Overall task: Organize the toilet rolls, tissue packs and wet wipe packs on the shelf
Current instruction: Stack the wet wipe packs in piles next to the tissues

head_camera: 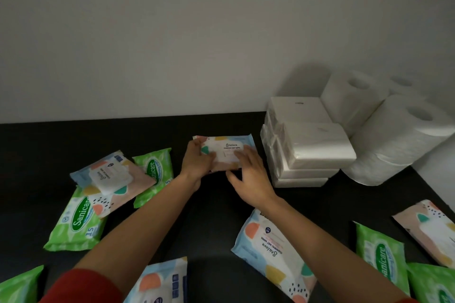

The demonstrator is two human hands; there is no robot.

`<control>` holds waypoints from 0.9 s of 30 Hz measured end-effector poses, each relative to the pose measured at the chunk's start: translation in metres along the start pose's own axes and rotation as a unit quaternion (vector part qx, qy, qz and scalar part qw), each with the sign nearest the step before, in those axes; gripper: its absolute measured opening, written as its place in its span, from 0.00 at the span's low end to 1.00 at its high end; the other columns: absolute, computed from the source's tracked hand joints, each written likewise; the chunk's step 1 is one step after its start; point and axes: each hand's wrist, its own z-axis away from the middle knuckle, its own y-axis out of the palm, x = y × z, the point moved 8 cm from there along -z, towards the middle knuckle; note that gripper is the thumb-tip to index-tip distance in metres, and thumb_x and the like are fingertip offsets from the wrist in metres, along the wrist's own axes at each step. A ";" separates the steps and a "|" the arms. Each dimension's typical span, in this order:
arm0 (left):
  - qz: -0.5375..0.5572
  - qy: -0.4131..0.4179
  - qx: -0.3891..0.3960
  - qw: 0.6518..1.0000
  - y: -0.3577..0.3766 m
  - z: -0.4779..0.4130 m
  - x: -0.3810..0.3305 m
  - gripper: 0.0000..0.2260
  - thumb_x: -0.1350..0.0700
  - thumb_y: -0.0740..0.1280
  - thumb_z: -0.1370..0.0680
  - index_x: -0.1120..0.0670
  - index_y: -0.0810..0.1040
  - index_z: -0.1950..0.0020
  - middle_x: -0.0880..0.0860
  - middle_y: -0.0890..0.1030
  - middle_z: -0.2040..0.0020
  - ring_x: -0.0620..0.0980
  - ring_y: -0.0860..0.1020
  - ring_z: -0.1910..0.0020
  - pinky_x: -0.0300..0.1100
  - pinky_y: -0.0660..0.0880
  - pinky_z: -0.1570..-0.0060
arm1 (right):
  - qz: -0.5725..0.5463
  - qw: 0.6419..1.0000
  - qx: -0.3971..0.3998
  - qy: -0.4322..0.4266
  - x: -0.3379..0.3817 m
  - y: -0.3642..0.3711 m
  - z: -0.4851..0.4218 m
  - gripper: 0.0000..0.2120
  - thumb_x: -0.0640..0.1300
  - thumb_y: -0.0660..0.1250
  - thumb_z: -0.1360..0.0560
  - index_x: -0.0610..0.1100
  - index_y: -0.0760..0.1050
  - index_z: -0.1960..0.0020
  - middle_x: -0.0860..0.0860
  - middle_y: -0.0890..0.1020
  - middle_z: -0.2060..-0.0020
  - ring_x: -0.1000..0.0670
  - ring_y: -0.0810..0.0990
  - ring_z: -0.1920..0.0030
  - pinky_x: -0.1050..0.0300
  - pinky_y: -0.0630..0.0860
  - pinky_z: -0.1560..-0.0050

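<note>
1. Both forearms are stretched forward over the black shelf and drawn together at its middle; a red sleeve is seen on the left arm.
2. The left hand is curled round the left end of a patterned wet wipe pack, which is gripped there.
3. The right hand is laid over the pack's near right part, with fingers on top and the thumb at the near edge, so the pack is pinched.
4. The held pack is kept flat, just left of the tissue packs.
5. Five patterned packs are counted, the held one included; four loose patterned packs are scattered.
6. Five green wet wipe packs are counted, one of them partly covered by a patterned pack.
7. At least four tissue packs are stacked at the right; the exact number cannot be told.
8. At least four toilet rolls are stood in the right corner.
</note>
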 end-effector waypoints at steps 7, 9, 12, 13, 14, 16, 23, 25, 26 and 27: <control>-0.049 -0.006 0.017 0.999 0.020 -0.022 0.000 0.22 0.63 0.63 0.21 0.53 0.64 0.29 0.56 0.67 0.30 0.55 0.72 0.35 0.43 0.77 0.52 | 0.023 0.996 0.075 0.034 -0.013 0.020 -0.009 0.34 0.55 0.58 0.21 0.45 0.46 0.22 0.47 0.46 0.22 0.49 0.42 0.23 0.52 0.45 0.24; -0.069 -0.007 0.017 0.997 0.023 -0.026 0.000 0.22 0.62 0.64 0.21 0.53 0.64 0.29 0.56 0.68 0.30 0.55 0.72 0.35 0.44 0.76 0.49 | 0.027 0.996 0.076 0.037 -0.016 0.020 -0.010 0.34 0.55 0.58 0.21 0.45 0.47 0.22 0.46 0.47 0.22 0.48 0.44 0.23 0.52 0.47 0.24; -0.156 0.023 0.014 0.987 0.024 -0.032 -0.006 0.22 0.60 0.65 0.22 0.53 0.65 0.29 0.55 0.69 0.30 0.54 0.72 0.35 0.43 0.75 0.46 | 0.028 0.996 0.073 0.039 -0.017 0.018 -0.012 0.34 0.55 0.59 0.21 0.44 0.48 0.22 0.45 0.48 0.22 0.47 0.45 0.23 0.51 0.47 0.24; -0.181 0.035 0.017 0.983 0.024 -0.034 -0.007 0.22 0.59 0.66 0.22 0.53 0.66 0.29 0.55 0.70 0.31 0.53 0.72 0.35 0.43 0.75 0.46 | 0.026 0.996 0.069 0.039 -0.017 0.017 -0.012 0.34 0.55 0.59 0.21 0.44 0.48 0.22 0.45 0.48 0.22 0.47 0.45 0.23 0.51 0.47 0.24; -0.202 0.043 0.020 0.978 0.025 -0.036 -0.009 0.22 0.58 0.66 0.22 0.53 0.66 0.29 0.54 0.70 0.31 0.53 0.73 0.36 0.42 0.74 0.46 | 0.024 0.997 0.067 0.039 -0.017 0.016 -0.014 0.34 0.55 0.58 0.21 0.44 0.48 0.22 0.45 0.48 0.22 0.47 0.46 0.23 0.51 0.47 0.24; -0.230 0.048 0.027 0.972 0.026 -0.038 -0.008 0.24 0.58 0.67 0.23 0.52 0.66 0.28 0.54 0.70 0.31 0.53 0.73 0.36 0.42 0.75 0.46 | 0.022 0.997 0.070 0.039 -0.016 0.016 -0.016 0.33 0.55 0.58 0.20 0.45 0.47 0.22 0.46 0.47 0.22 0.47 0.45 0.23 0.52 0.45 0.25; -0.311 0.069 0.030 0.947 0.025 -0.048 0.000 0.28 0.53 0.71 0.26 0.51 0.66 0.27 0.57 0.69 0.32 0.53 0.73 0.38 0.46 0.74 0.40 | 0.030 0.996 0.076 0.037 -0.018 0.016 -0.020 0.33 0.55 0.58 0.20 0.45 0.47 0.22 0.47 0.47 0.22 0.48 0.43 0.23 0.54 0.43 0.25; -0.347 0.081 0.024 0.934 0.023 -0.049 0.002 0.29 0.50 0.71 0.26 0.51 0.67 0.28 0.58 0.68 0.32 0.54 0.71 0.36 0.46 0.71 0.38 | 0.033 0.995 0.081 0.041 -0.020 0.018 -0.020 0.34 0.55 0.57 0.20 0.45 0.46 0.22 0.47 0.46 0.22 0.48 0.43 0.23 0.52 0.43 0.25; -0.369 0.087 0.016 0.925 0.022 -0.049 0.002 0.29 0.48 0.71 0.27 0.50 0.68 0.28 0.58 0.68 0.31 0.55 0.69 0.34 0.46 0.68 0.37 | 0.035 0.995 0.081 0.041 -0.021 0.019 -0.020 0.34 0.55 0.57 0.20 0.45 0.46 0.22 0.48 0.46 0.22 0.48 0.42 0.23 0.52 0.43 0.25; -0.393 0.099 0.002 0.914 0.020 -0.047 -0.001 0.29 0.47 0.71 0.28 0.50 0.68 0.28 0.57 0.67 0.30 0.56 0.66 0.32 0.46 0.66 0.36 | 0.037 0.995 0.080 0.040 -0.021 0.019 -0.020 0.34 0.55 0.57 0.20 0.45 0.46 0.22 0.48 0.46 0.22 0.48 0.42 0.23 0.52 0.43 0.25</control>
